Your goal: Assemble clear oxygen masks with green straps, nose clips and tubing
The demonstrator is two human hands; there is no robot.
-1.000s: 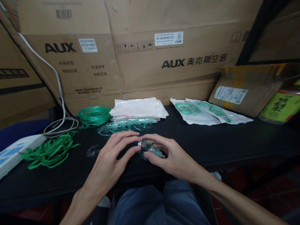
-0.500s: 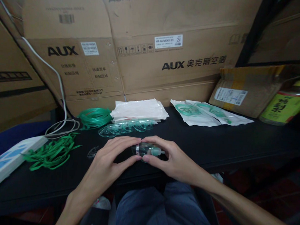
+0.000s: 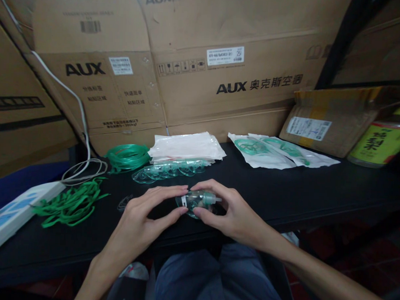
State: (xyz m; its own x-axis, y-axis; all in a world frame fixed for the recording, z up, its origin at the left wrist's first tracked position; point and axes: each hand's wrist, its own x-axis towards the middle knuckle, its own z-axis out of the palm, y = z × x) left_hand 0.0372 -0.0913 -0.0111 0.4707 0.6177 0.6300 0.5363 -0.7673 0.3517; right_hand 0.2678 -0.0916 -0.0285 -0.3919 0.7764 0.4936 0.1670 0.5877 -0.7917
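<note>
A clear green oxygen mask (image 3: 200,197) lies on its side just above the black table's front part, with a pale connector pointing right. My left hand (image 3: 147,211) grips its left end, fingers above and thumb below, beside a silvery strip on the mask. From the right, my right hand (image 3: 232,210) has its fingertips and thumb on the mask's middle, curving around the connector. Left of my left hand lie a few thin shiny strips (image 3: 124,202). Behind both hands is a row of nested clear green masks (image 3: 169,170).
White pouches (image 3: 187,147) are stacked behind the masks. Filled pouches (image 3: 265,151) lie to the right, near a carton (image 3: 328,121) and a jar (image 3: 379,141). On the left are coiled green tubing (image 3: 127,157), green straps (image 3: 71,203) and a power strip (image 3: 24,209).
My right fingertips have shifted slightly right along the mask, leaving more of it showing between my hands. The mask is turned a little, its connector now slightly higher.
</note>
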